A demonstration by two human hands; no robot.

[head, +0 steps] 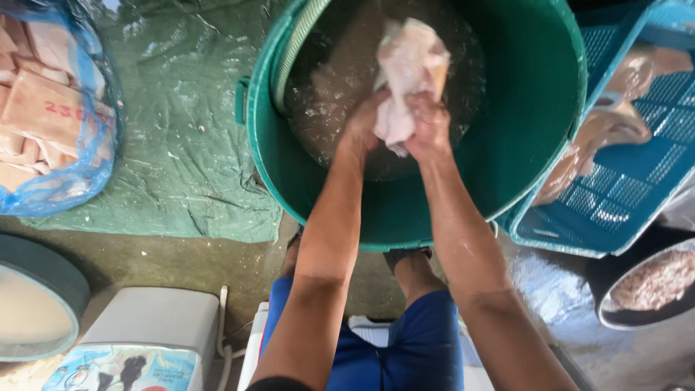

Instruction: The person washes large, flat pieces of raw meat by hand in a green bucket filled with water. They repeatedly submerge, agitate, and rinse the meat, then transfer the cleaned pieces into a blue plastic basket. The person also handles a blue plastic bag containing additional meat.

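Observation:
A large green tub (pixel 536 123) holds cloudy water, with a pale ribbed hose (pixel 289 43) hanging over its left rim. Both my hands reach down into the tub. My left hand (pixel 362 123) and my right hand (pixel 428 124) grip the lower end of a pale pinkish, wet, crumpled piece (pixel 409 61), held up above the water. I cannot tell whether the piece is cloth or soft plastic. My knees in blue shorts (pixel 405 347) show below the tub.
A blue plastic bag (pixel 51 108) of tan packets sits at the left on a green tarp (pixel 181 145). A blue slatted crate (pixel 622 166) with brownish lumps stands right of the tub. A dark bowl (pixel 651 289) lies lower right; a white canister (pixel 152 333) and round basin (pixel 36 304) lower left.

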